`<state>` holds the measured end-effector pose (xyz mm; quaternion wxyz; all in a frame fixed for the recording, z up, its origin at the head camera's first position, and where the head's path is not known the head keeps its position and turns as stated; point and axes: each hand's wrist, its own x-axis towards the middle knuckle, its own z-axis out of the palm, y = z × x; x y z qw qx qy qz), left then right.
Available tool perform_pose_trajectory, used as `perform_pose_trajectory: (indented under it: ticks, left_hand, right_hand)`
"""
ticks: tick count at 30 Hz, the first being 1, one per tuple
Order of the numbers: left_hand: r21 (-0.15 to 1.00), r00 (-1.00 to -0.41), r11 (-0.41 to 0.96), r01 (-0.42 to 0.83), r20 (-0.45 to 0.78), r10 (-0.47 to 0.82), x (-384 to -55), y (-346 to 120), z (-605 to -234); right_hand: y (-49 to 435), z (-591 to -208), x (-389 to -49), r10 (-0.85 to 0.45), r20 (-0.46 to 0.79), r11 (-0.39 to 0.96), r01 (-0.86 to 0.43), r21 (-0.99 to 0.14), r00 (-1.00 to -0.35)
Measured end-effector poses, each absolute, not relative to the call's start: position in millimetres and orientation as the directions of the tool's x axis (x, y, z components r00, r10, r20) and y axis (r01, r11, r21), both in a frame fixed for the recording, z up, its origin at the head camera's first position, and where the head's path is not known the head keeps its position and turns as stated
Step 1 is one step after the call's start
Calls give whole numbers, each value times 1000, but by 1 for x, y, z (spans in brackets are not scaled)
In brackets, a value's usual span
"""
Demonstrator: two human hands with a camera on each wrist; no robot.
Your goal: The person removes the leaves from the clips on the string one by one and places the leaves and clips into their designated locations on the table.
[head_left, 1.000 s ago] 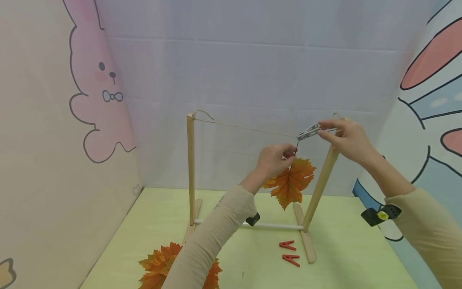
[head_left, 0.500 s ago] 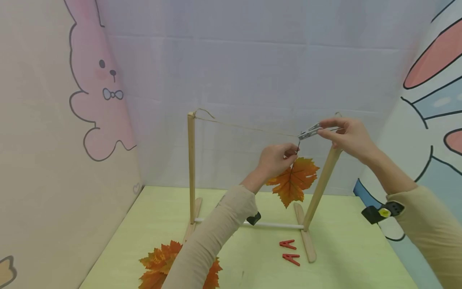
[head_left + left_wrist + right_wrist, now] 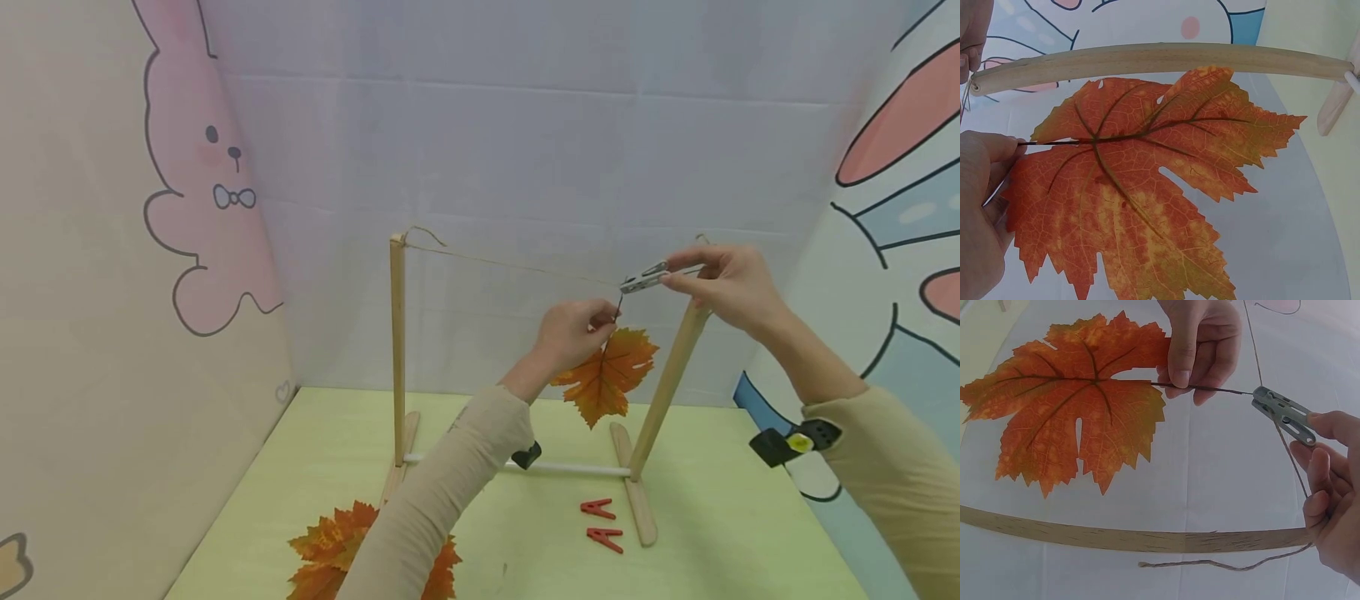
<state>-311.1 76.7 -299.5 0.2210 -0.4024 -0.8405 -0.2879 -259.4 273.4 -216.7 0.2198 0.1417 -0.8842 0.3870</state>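
An orange artificial maple leaf (image 3: 609, 379) hangs below a thin string (image 3: 510, 265) strung between two wooden posts. My left hand (image 3: 572, 333) pinches its dark stem (image 3: 1222, 390) between thumb and fingers. My right hand (image 3: 731, 287) holds a grey clothespin (image 3: 642, 277) by its handle end, near the right post. In the right wrist view the clothespin's tip meets both the end of the stem and the string. The leaf's front fills much of the left wrist view, where my left hand (image 3: 982, 212) grips the stem at the left edge.
Two red clothespins (image 3: 603, 539) lie on the pale yellow table (image 3: 540, 567). More orange leaves (image 3: 333, 542) lie at the front left, partly behind my left sleeve. The frame's left post (image 3: 397, 350) and right post (image 3: 669, 392) stand on wooden feet joined by a white rod (image 3: 577, 469).
Both hands stay almost in place, the left still on the stem and the right still on the clothespin. The leaf sways slightly.
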Motion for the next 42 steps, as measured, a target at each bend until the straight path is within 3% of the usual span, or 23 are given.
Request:
perform_pose_trajectory:
  ticks: [10, 23, 36, 42]
  left_hand:
    - [310, -588, 517, 798, 593, 550, -310, 76, -303]
    - [328, -622, 542, 773, 560, 547, -310, 70, -308]
    - [343, -667, 588, 733, 536, 518, -313, 52, -318]
    - [349, -665, 582, 734, 539, 516, -314, 45, -324]
  right_hand:
    - [280, -217, -259, -44, 612, 641, -492, -589, -789]
    - [279, -218, -254, -69, 674, 585, -577, -570, -736]
    - [273, -224, -253, -106, 680, 546, -614, -570, -726]
    - [263, -226, -243, -122, 690, 595, -609, -524, -713]
